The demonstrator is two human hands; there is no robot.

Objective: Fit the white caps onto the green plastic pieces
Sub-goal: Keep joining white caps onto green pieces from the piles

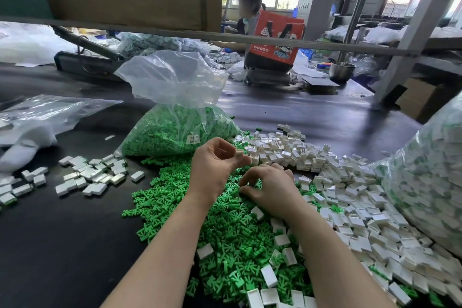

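White caps (332, 182) lie heaped on the right side of the dark counter (62, 245), running toward the near right corner. Green plastic pieces (225, 232) are piled at the near middle, spilling from a clear bag of green pieces (175, 132) behind them. Finished-looking capped units (85, 177) are scattered toward the left edge. A bulging bag of mixed white and green parts (425, 182) stands at the right edge.

Left hand (215, 167) is raised over the green pile, grip curled, pinching one white cap (239, 152) at the fingertips. Right hand (270, 187) is down on the green pile, thumb and forefinger closing together in a pinch; whether a green piece is already between them can't be told, too small and hidden.

Step, as I read it: picking a green piece to mate with the cap already held. Next move would need the right hand to lift out a single green piece clear of its neighbours, turn it to line up with the cap's open side, then bring both hands together and press home. Tangled pieces may come up in a clump.
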